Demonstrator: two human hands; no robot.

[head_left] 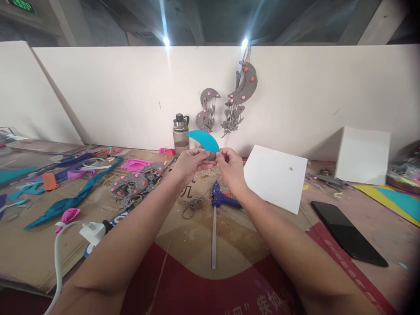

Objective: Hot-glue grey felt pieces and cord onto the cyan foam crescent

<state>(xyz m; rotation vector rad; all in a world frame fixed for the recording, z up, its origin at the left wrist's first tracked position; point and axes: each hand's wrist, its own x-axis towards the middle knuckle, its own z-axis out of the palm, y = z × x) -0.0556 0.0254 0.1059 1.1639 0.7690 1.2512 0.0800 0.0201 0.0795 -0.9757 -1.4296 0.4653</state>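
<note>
1. The left hand point(192, 162) and the right hand point(231, 168) meet above the middle of the table, raised toward the far wall.
2. Together they hold a blue crescent-shaped cutout point(204, 139), which stands up from the fingertips with its pointed tip aimed left and its curved edge upward.
3. The left hand's fingers are pinched on the lower edge of the cutout; the thumb lies across the front.
4. The right hand's fingers are curled and pinched at the cutout's right lower end, touching the left hand's fingertips.
5. Directly below the hands, on the cardboard table top point(29, 258), lies a blue glue gun point(221, 200) with a long clear glue stick point(214, 238) running toward the near edge.
6. A tangle of grey string point(192, 205) lies just left of the glue gun.
7. A water bottle point(180, 134) stands behind the hands against the wall.
8. Two grey moon-shaped hangings point(229, 103) with pink dots hang on the wall above it.
9. To the left lie grey felt pieces with pink dots point(134, 186), pink scraps and long blue strips point(70, 201).
10. A white foam board point(275, 177) lies right of the hands, a black phone point(348, 232) nearer on the right, and a white block point(362, 155) stands far right.
11. A white power plug and cable point(92, 231) sits near the left forearm.
</note>
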